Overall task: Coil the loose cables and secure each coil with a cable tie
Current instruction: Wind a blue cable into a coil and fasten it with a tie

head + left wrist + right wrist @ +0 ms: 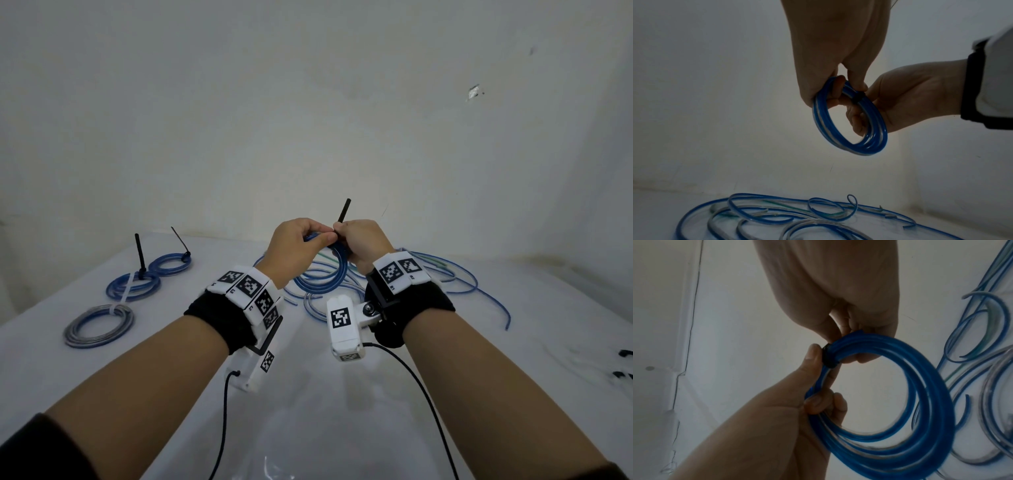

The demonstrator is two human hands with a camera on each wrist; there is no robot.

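Note:
A blue cable coil [320, 279] hangs in the air between both hands, above the white table [308, 394]. My left hand [317, 236] grips the coil's top left, fingers curled through the ring [819, 116]. My right hand [342, 233] pinches a black cable tie [344, 210] whose tail sticks up from its fingers. The tie's band [858, 98] is wrapped round the coil's strands at the top, between the two hands. In the right wrist view the band [828, 359] sits against my left thumb, and the coil [931, 386] hangs below it.
Three tied coils lie at the table's left: two blue ones [170, 263] [133, 287] with black tie tails standing up, one grey [99, 326] with a white tie. Loose blue and clear cables [445, 279] sprawl behind the hands. Spare black ties [624, 353] lie at the right edge.

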